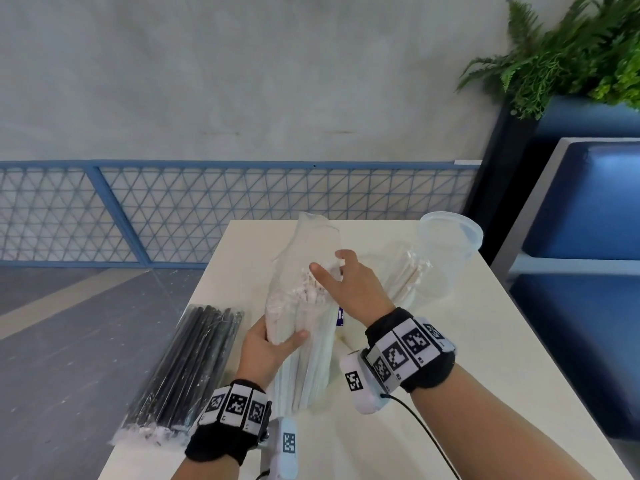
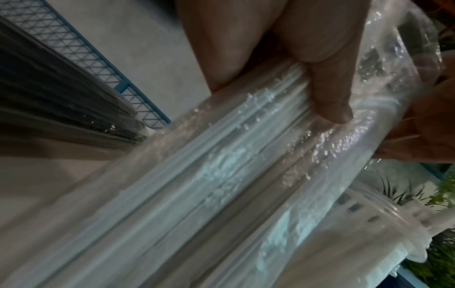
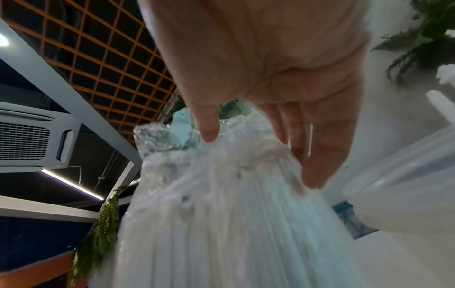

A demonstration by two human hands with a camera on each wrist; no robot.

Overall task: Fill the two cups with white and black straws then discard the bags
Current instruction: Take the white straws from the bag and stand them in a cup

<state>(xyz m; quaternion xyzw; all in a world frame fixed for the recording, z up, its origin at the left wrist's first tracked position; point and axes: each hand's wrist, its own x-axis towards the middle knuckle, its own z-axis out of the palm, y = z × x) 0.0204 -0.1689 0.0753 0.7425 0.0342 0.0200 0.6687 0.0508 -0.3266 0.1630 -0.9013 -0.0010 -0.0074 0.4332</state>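
Your left hand (image 1: 268,344) gripped the bag of white straws (image 1: 304,327) upright on the bench (image 1: 485,341); your right hand (image 1: 349,282), fingers loose, reached its open top. Next: pinch a bundle for the cup (image 1: 446,251) beyond it.

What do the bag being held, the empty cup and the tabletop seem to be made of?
Clear bag of white straws: thin glossy plastic film; it crinkles and glints.
Empty translucent cup: probably frosted plastic, table dimly visible through it.
Cream tabletop: smooth matte surface, maybe laminate; cannot tell.
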